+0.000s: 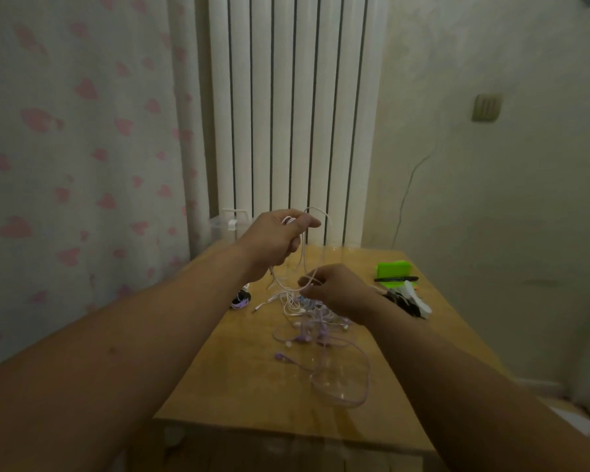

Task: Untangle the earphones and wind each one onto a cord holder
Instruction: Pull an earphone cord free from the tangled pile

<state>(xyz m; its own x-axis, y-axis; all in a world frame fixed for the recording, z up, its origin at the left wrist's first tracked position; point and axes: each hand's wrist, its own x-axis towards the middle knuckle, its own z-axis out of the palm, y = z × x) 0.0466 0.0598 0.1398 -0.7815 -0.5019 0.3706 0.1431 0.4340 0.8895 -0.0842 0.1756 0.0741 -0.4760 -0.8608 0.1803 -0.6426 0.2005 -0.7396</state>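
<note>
Fingers (305,221) of left hand (273,238) curl round a looped white earphone cord (302,253). Thin and glossy, it hangs near vertical to right hand (334,291), which pinches it above purple-and-white earphone tangle (309,318), mid-surface on smooth wooden table (235,369).

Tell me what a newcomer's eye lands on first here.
The left hand holds up a bunch of white earphone cord above the wooden table, and the right hand pinches a strand just below it. Under them lies a tangle of white and purple earphones, one purple cord looping toward the near edge. A bright green block sits at the table's far right corner.
</note>
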